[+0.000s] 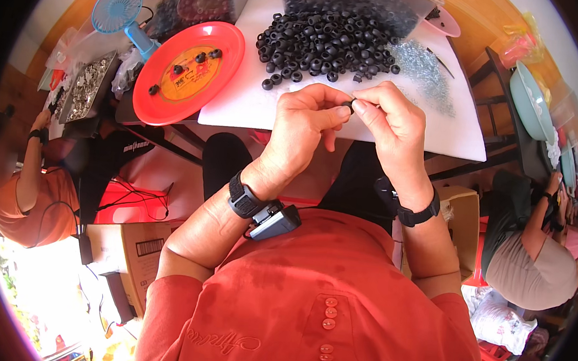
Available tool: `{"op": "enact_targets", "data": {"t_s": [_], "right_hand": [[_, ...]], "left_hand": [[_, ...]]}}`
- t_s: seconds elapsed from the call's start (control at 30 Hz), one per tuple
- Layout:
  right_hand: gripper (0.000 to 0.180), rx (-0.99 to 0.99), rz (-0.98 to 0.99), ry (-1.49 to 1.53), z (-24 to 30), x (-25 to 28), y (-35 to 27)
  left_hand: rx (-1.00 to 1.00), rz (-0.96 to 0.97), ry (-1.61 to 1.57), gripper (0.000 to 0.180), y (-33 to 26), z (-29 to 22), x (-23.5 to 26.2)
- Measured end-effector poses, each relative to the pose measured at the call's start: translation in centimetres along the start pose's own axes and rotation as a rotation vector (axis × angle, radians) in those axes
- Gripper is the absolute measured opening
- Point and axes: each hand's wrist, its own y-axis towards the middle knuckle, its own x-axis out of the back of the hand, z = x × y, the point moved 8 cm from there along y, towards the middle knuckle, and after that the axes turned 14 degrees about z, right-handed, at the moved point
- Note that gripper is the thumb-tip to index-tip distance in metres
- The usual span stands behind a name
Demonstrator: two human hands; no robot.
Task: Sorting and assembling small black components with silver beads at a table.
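Note:
My left hand (299,125) and my right hand (392,120) meet just over the near edge of the white sheet. Between their fingertips is a small black piece (352,106), pinched from both sides and mostly covered by the fingers. Beyond them spreads a large heap of small round black parts with holes (324,44). To the right of it lies a pile of tiny shiny pale pieces (424,73). A red plate (149,106) on the left carries several black parts on its orange centre.
Behind the heap stands a clear plastic bin (353,2). A blue fan (124,15) is at the far left, and a pink dish (444,21) at the far right. One co-worker sits on the left beside a tray of metal pieces (86,92); another is on the right near a pale green basin (530,102).

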Motion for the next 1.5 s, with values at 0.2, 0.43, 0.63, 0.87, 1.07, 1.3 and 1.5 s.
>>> {"op": "enact_targets", "data": {"t_s": [0.2, 0.43, 0.63, 0.87, 1.07, 1.3, 1.5], "right_hand": [[0.005, -0.142, -0.105, 0.608, -3.5, -1.6, -0.7], [0.006, -0.096, -0.109, 0.537, -3.0, -1.4, -0.4], [0.003, -0.135, 0.034, 0.361, -2.8, -1.1, 0.3], [0.017, 0.235, -0.014, -0.34, 2.7, -0.8, 0.6], [0.011, 0.092, 0.071, -0.071, 0.9, -0.1, 0.8], [0.006, -0.114, 0.078, 0.289, -1.9, -0.6, 0.7], [0.006, -0.138, 0.069, 0.293, -2.5, -0.5, 0.6]], "left_hand": [[0.007, 0.044, -0.062, 0.011, 0.0, -0.2, 0.0], [0.014, 0.072, -0.082, 0.014, -0.1, -0.3, 0.0], [-0.002, 0.062, -0.014, 0.014, -0.3, -0.3, 0.3], [0.024, 0.042, -0.045, 0.013, -0.1, 0.1, 0.3], [0.045, 0.042, -0.002, 0.012, -0.2, 0.1, 0.2], [0.026, 0.045, 0.015, 0.012, -0.2, 0.1, 0.3], [0.021, 0.047, -0.017, 0.012, 0.0, 0.1, 0.3]]}}
